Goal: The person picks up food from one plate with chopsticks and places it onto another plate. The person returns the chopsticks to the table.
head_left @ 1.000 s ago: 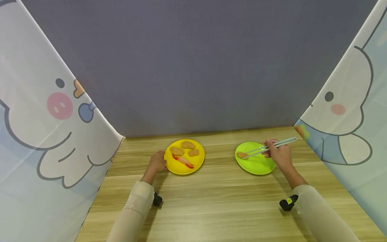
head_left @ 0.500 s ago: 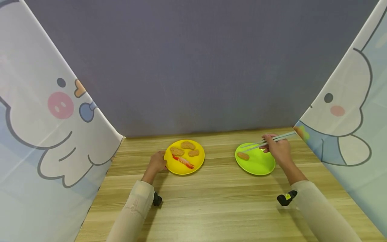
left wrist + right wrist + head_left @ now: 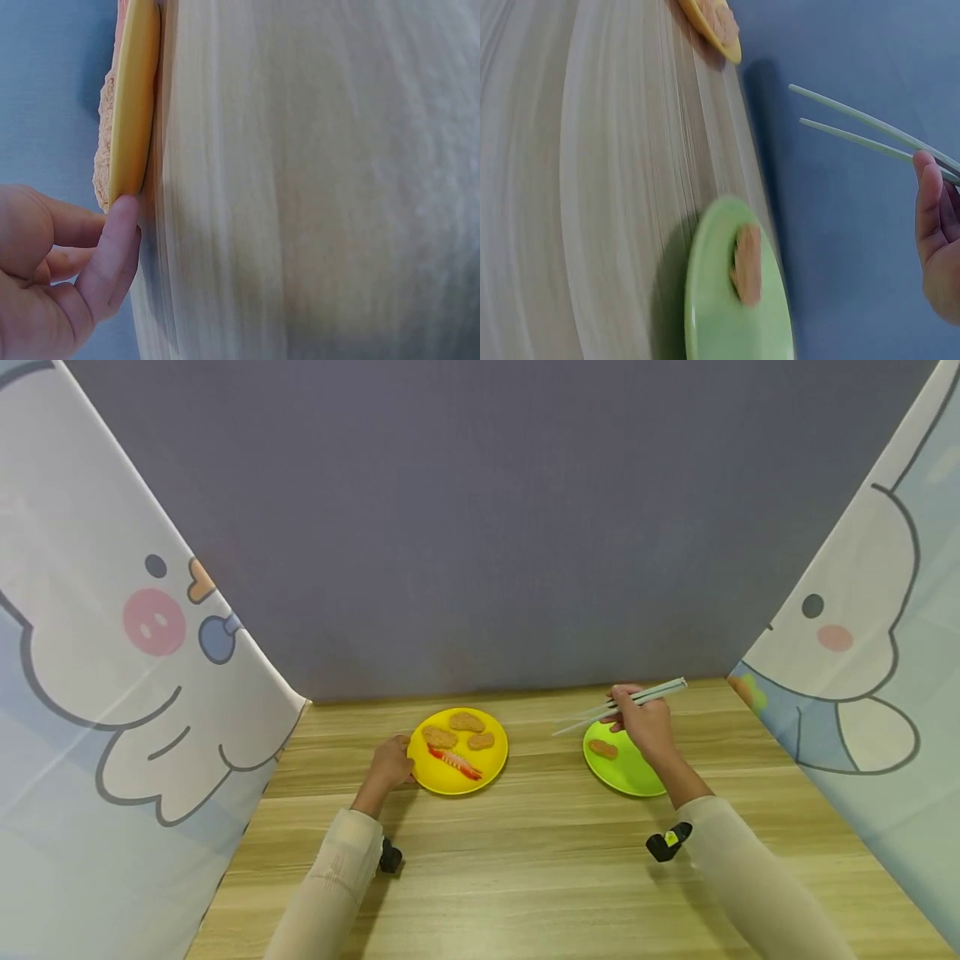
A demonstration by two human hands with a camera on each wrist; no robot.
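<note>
My left hand (image 3: 392,762) pinches the left rim of a yellow plate (image 3: 491,766), with fingertips right at the edge in the left wrist view. On that plate lie three breaded nuggets (image 3: 467,721) and a red-and-white shrimp (image 3: 454,762). My right hand (image 3: 645,724) holds a pair of pale chopsticks (image 3: 658,691) above a green plate (image 3: 636,777). Their tips point left, slightly apart, with nothing between them in the right wrist view. One nugget (image 3: 603,748) rests on the left part of the green plate, which my right hand partly covers.
Both plates stand on a wooden table (image 3: 525,860), with a gap between them. A grey panel (image 3: 495,527) rises behind the table. Cartoon-printed sheets (image 3: 90,652) flank it on both sides. Each wrist carries a small black camera (image 3: 664,843).
The chopsticks have let go of the nugget, which stays on the green plate. My right hand has lifted and moved left, carrying the chopstick tips past the plate's rim. The left hand has stayed put.
</note>
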